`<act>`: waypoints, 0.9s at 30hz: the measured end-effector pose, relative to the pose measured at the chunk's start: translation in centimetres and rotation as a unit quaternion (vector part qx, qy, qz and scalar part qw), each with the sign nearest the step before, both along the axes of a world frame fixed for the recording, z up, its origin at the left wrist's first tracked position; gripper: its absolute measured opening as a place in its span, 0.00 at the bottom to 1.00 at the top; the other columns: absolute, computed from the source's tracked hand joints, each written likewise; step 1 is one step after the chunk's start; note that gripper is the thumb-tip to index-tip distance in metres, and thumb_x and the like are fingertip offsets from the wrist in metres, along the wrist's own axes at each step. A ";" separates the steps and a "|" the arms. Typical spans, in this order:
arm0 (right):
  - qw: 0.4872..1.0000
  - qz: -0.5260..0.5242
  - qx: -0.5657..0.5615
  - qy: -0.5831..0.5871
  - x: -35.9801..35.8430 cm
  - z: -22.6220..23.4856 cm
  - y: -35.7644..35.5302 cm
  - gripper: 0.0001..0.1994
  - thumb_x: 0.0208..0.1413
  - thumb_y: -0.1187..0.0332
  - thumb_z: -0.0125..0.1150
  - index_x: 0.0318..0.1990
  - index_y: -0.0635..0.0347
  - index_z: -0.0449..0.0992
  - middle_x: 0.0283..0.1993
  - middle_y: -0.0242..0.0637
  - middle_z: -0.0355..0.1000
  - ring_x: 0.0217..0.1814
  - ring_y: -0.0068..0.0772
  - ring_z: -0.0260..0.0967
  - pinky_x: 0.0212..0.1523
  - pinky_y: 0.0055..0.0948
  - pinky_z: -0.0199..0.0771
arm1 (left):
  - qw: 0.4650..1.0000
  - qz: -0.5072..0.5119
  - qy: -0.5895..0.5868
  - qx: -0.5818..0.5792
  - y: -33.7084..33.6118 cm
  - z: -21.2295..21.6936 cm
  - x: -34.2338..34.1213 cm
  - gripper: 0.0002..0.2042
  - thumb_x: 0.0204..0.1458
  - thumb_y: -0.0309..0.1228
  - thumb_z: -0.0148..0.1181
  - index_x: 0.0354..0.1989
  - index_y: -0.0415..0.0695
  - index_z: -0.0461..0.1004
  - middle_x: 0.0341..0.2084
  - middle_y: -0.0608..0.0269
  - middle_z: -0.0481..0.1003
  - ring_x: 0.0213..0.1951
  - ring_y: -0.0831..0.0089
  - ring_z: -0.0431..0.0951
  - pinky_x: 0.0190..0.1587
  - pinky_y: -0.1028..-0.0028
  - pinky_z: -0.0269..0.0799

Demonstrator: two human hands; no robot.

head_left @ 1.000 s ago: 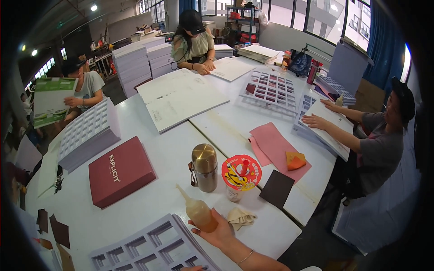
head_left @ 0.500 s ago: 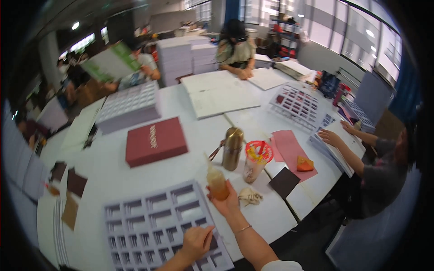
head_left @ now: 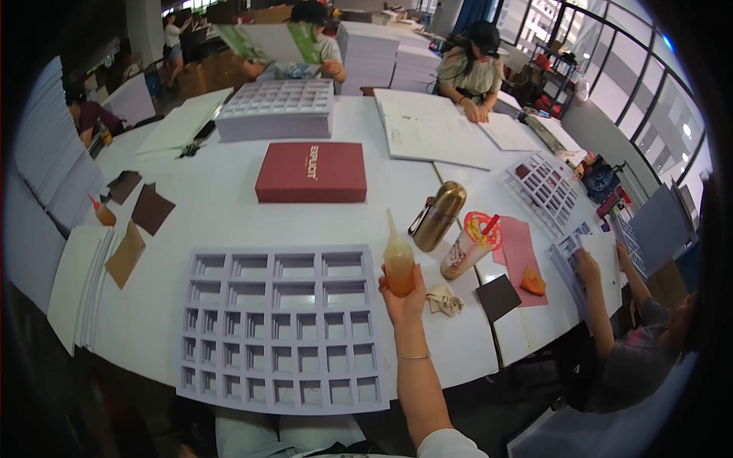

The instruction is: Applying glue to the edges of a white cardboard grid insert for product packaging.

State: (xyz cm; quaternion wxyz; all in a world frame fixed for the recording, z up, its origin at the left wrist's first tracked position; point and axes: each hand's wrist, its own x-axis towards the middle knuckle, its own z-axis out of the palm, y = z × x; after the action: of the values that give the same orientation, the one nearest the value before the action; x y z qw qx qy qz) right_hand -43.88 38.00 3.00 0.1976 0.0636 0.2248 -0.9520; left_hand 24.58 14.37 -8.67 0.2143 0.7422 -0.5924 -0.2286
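Note:
My right hand is closed around a squeeze bottle of amber liquid, probably glue. The bottle stands upright with its thin nozzle pointing up. Just left of that hand, a white foam tray with rows of rectangular openings lies at the table's front edge. Larger openings run along its far rows and smaller ones along its near rows. A crumpled beige cloth lies right of my right wrist. My left hand is out of sight.
Nearby on the table are a dark red box, a bronze flask, a drink cup and a dark square sheet. White boards lie at left. A co-worker's hand touches panels at right; others work opposite.
My left hand has left the view from over the tray. My right hand still grips the bottle. The view has shifted, showing the whole tray and its near edge.

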 end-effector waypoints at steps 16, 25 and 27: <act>0.997 0.005 -0.056 -0.057 -1.9 -0.6 1.8 0.26 0.58 0.49 0.51 0.56 0.60 0.66 0.50 0.44 0.69 0.51 0.46 0.66 0.43 0.41 0.67 | 0.972 -0.110 -0.205 0.013 -7.9 13.2 -1.3 0.10 0.57 0.31 0.53 0.41 0.39 0.75 0.24 0.54 0.76 0.24 0.65 0.75 0.30 0.69 0.72; 0.992 0.021 -0.071 -0.106 -1.8 -0.4 0.8 0.21 0.62 0.54 0.46 0.57 0.55 0.64 0.58 0.39 0.64 0.57 0.41 0.61 0.46 0.45 0.64 | 0.934 -0.333 -0.116 0.057 -13.7 -0.3 -22.9 0.10 0.57 0.32 0.54 0.42 0.40 0.75 0.25 0.53 0.76 0.24 0.64 0.74 0.29 0.68 0.71; 0.992 0.035 -0.084 -0.090 -1.6 0.2 1.1 0.19 0.62 0.55 0.50 0.55 0.55 0.65 0.57 0.37 0.63 0.58 0.37 0.59 0.47 0.43 0.64 | 0.928 -0.353 -0.109 0.049 -14.5 -0.6 -24.5 0.10 0.57 0.32 0.54 0.42 0.40 0.75 0.26 0.53 0.76 0.23 0.63 0.74 0.29 0.68 0.71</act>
State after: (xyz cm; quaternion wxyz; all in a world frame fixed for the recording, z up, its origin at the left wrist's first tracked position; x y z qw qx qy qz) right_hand -45.51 39.09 3.25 0.2546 0.1246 0.1273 -0.9505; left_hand 0.05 -0.09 -9.30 0.0174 0.5149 -0.8239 -0.2362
